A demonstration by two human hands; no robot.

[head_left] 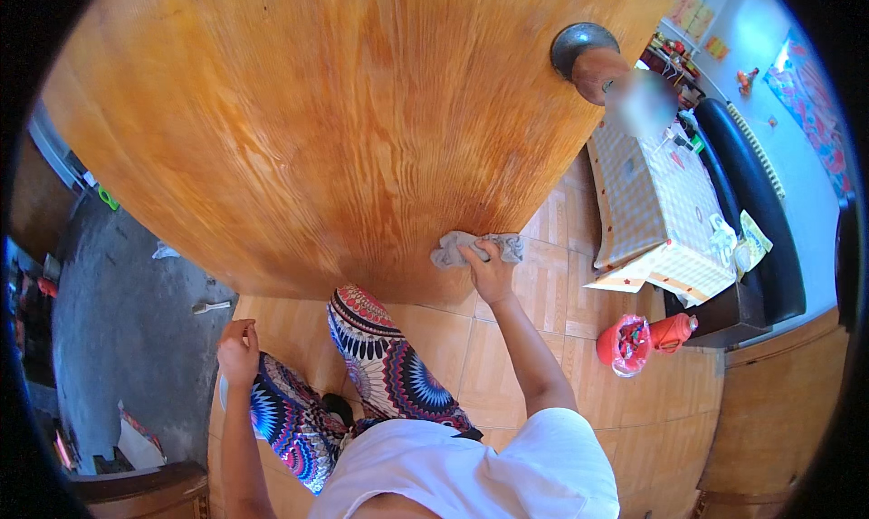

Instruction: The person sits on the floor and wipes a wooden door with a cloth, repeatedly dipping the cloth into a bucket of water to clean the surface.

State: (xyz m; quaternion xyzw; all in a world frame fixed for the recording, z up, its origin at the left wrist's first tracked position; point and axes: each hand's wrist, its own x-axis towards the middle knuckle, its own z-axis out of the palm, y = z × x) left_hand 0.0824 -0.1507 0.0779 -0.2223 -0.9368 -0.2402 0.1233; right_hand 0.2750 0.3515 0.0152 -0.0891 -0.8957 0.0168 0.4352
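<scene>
My right hand point(489, 270) presses a grey cloth point(462, 247) against the lower part of a large varnished wooden door point(317, 130). The cloth sits near the door's bottom edge, just above the tiled floor. My left hand point(237, 350) hangs loosely closed beside my left knee, holding nothing, apart from the door. A round dark metal door knob point(584, 53) sticks out at the door's upper right. My legs in colourful patterned trousers point(380, 365) are bent below the door.
Beige floor tiles point(561, 311) lie to the right. A table with a checked cloth point(656, 202) and a dark sofa point(756, 193) stand at the right. A red bucket and bottle point(638, 338) sit on the floor. Grey concrete ground point(127, 320) lies to the left.
</scene>
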